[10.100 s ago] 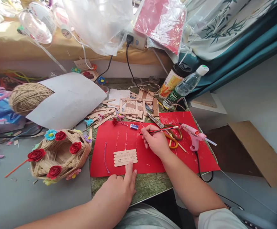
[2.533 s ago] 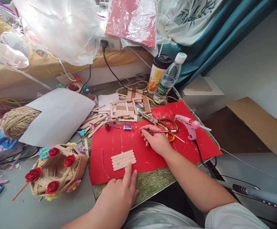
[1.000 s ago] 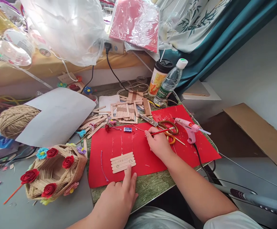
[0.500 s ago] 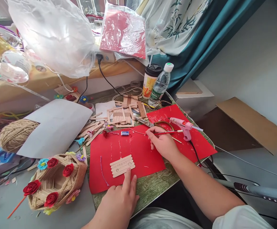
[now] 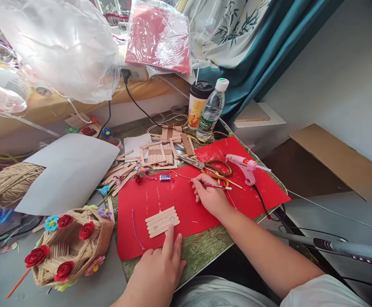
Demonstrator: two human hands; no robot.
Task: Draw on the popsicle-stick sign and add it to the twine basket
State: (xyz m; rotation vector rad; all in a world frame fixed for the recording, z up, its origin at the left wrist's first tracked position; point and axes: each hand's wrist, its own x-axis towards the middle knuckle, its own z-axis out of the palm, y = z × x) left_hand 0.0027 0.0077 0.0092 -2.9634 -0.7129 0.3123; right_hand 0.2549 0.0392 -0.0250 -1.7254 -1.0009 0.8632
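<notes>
A small panel of popsicle sticks (image 5: 162, 220) with pencilled stars lies on a red paper sheet (image 5: 186, 200). My left hand (image 5: 160, 273) rests at the sheet's near edge, its forefinger stretched out and touching the panel's lower edge, the other fingers curled. My right hand (image 5: 210, 197) lies on the red sheet to the right of the panel, its fingers pinched on a thin red pencil (image 5: 218, 186) that points right toward the scissors.
Scissors (image 5: 210, 165) and a pink glue gun (image 5: 245, 164) lie beyond my right hand. More stick pieces (image 5: 160, 153), a cup (image 5: 197, 104) and a water bottle (image 5: 210, 111) stand further back. A twine basket with roses (image 5: 67, 247), a twine ball (image 5: 11, 185) and grey card (image 5: 67, 170) fill the left.
My head has shifted, so the view moved slightly. My right hand with the pencil has come a little nearer and left; the left forefinger stays on the stick panel.
</notes>
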